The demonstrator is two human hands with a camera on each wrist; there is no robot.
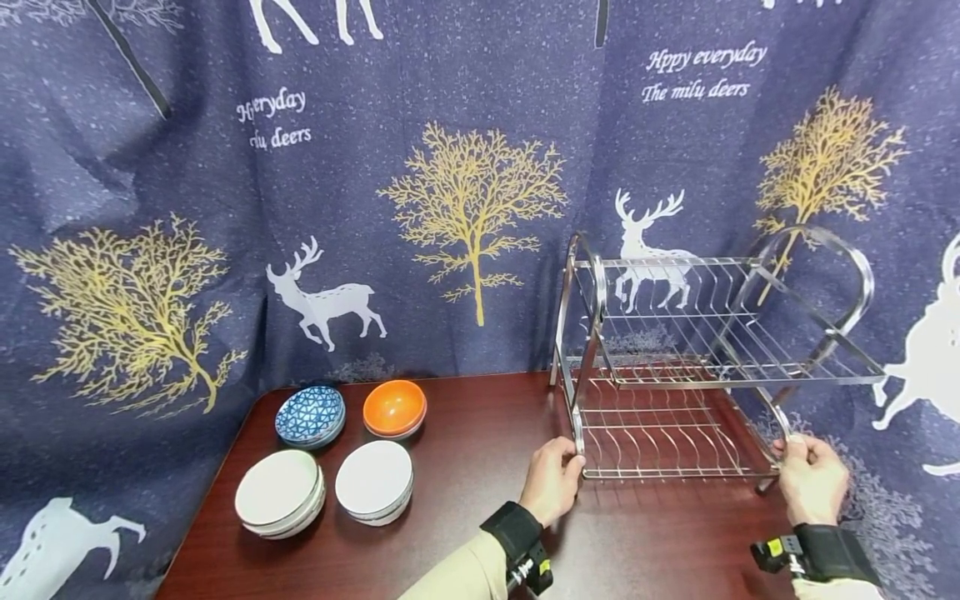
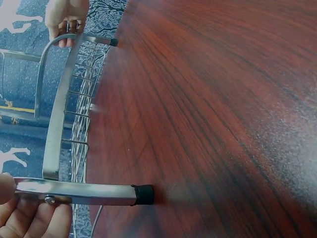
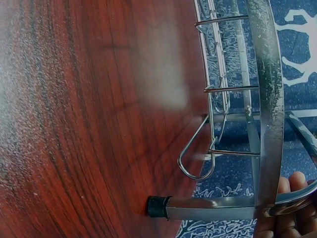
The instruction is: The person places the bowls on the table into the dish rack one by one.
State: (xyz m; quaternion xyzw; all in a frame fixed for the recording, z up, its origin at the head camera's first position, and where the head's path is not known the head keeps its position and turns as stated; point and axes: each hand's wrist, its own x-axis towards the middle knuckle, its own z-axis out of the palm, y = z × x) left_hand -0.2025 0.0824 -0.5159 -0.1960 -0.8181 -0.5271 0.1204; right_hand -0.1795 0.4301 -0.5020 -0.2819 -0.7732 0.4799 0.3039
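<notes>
Head view: I have the two-tier metal dish rack (image 1: 720,383) upright at the right end of the surface (image 1: 480,425), long axis running left to right, roughly along the back edge, arched frames at either end, open front facing the person. My left hand (image 1: 553,482) grips the left front leg (image 2: 99,192), fingers curled beneath; my right hand (image 1: 813,482) holds the right front leg (image 3: 213,207) likewise. Whether the black-capped feet (image 2: 144,194) bear weight, I cannot tell.

Navy cloth backdrop (image 1: 480,67) — white deer (image 1: 333,307), gold trees (image 1: 475,242) — behind a reddish-brown wood-grain table (image 1: 476,433).
</notes>
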